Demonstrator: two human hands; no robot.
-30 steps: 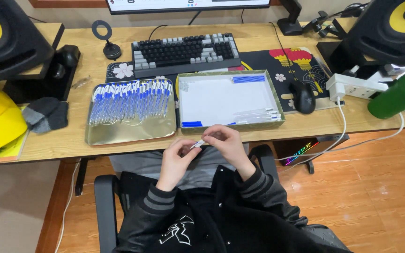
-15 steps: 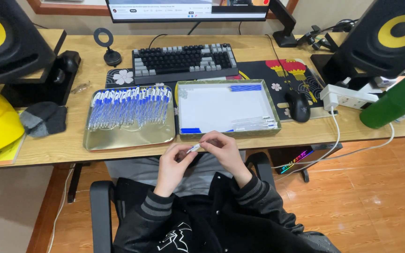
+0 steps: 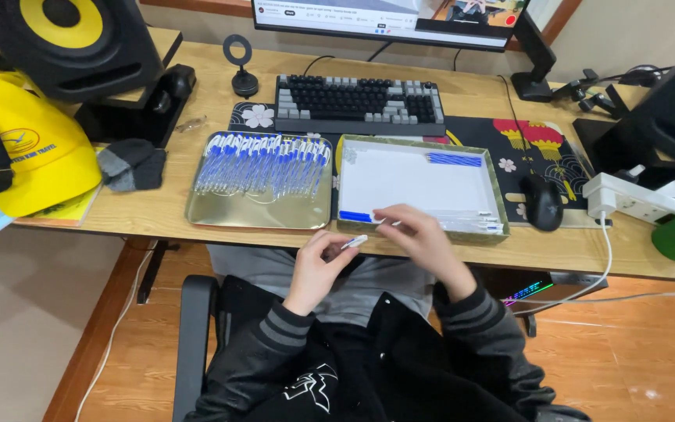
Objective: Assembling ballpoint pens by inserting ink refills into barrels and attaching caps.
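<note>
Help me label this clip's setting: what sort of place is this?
Probably a home desk or small studio workstation: a wooden desk with a mechanical keyboard, a studio speaker and a monitor, with pen trays beside.

Blue-capped pens [image 3: 263, 164] on a gold tray [image 3: 259, 212]; yellow cap [image 3: 41, 152]; black floral desk mat [image 3: 541, 144]

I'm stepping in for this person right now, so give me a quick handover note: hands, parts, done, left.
Left hand: holds a small white pen part at the desk edge.
Right hand: fingers at the near edge of the white box tray, beside that part; whether it grips anything is unclear.
Done: gold tray is full of blue pens.
Left: blue pieces and clear tubes remain in the box tray.
</note>
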